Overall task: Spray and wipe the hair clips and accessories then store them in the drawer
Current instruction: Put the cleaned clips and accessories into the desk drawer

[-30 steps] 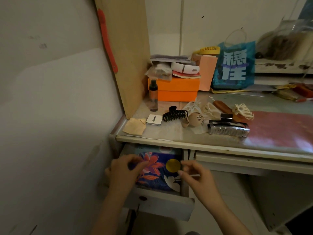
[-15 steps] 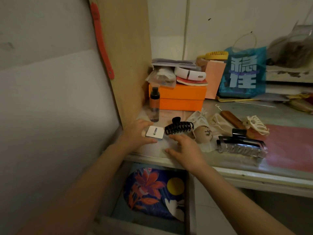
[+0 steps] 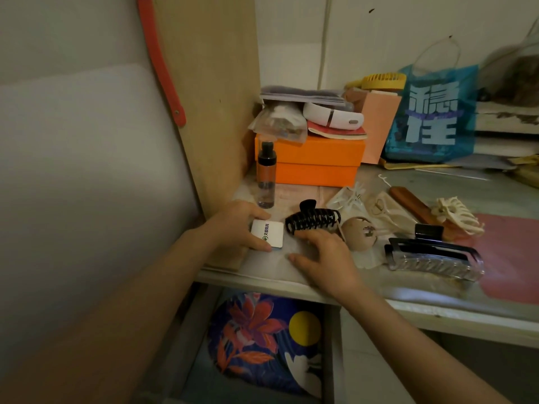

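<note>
My left hand (image 3: 233,225) grips a small white square box (image 3: 268,233) at the desk's left end, thumb under its front edge. My right hand (image 3: 323,258) rests with spread fingers on the desk, fingertips touching the black claw clip (image 3: 313,218). A spray bottle (image 3: 266,176) stands upright behind the box. A beige round accessory (image 3: 357,233), a large clear-and-black claw clip (image 3: 434,258), a cream claw clip (image 3: 456,214) and a brown comb (image 3: 414,204) lie to the right. The drawer (image 3: 186,339) below is open, holding a floral fan (image 3: 262,339).
An orange box (image 3: 318,161) with papers and a white device on top stands at the back. A blue bag (image 3: 431,118) and a peach bag (image 3: 379,123) stand beside it. A wooden panel (image 3: 210,83) walls off the left. A pink mat (image 3: 513,252) covers the right.
Both hands left the drawer and came up onto the desk; the left took hold of the white box and the right reached the black claw clip. Since half a second ago little has moved.
</note>
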Demonstrator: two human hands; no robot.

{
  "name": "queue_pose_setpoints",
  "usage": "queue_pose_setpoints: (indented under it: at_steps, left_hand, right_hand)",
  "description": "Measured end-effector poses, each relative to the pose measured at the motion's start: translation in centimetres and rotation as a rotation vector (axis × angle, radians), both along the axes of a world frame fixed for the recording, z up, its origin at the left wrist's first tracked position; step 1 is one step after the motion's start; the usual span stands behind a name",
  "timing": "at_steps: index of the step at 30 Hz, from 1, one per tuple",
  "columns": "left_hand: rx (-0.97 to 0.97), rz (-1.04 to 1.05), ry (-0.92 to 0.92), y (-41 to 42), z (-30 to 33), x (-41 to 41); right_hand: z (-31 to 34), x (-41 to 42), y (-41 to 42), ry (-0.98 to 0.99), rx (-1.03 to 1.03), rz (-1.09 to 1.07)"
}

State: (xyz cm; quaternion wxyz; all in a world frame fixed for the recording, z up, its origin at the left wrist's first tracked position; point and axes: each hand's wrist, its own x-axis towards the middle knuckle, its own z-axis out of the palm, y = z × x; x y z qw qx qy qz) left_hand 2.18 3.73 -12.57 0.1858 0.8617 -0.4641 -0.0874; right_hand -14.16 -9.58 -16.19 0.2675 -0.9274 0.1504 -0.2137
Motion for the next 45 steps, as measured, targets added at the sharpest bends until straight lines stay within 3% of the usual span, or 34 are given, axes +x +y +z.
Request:
queue_pose_setpoints:
  at_steps: [9,21,28,33,37,45]
  left_hand:
    - [-0.15,-0.176,-0.244,3.0,0.7,-3.9]
    - [-0.212,-0.282,-0.094,6.8,-2.3,-12.2]
    - [-0.098,-0.221,0.004,7.1,-7.7,-14.0]
    - [0.047,-0.19,0.068,5.6,-9.6,-13.5]
    - [0.221,-0.312,0.02,4.0,-10.7,-13.7]
    - [0.39,-0.444,-0.128,3.0,-12.6,-13.6]
  right_hand:
    - [1.3,-1.8,0.9,0.007,0.127,0.189]
    - [-0.3,-9.8,2.7,0.078,-0.011,0.38]
    - [-4.8,-12.3,3.0,0.181,-0.154,0.317]
    - [-6.1,-13.7,2.7,0.172,-0.124,0.25]
    - [-7.1,-14.4,2.6,0.146,-0.035,0.26]
    - [-8.4,-15.0,2.8,0.111,0.108,0.202]
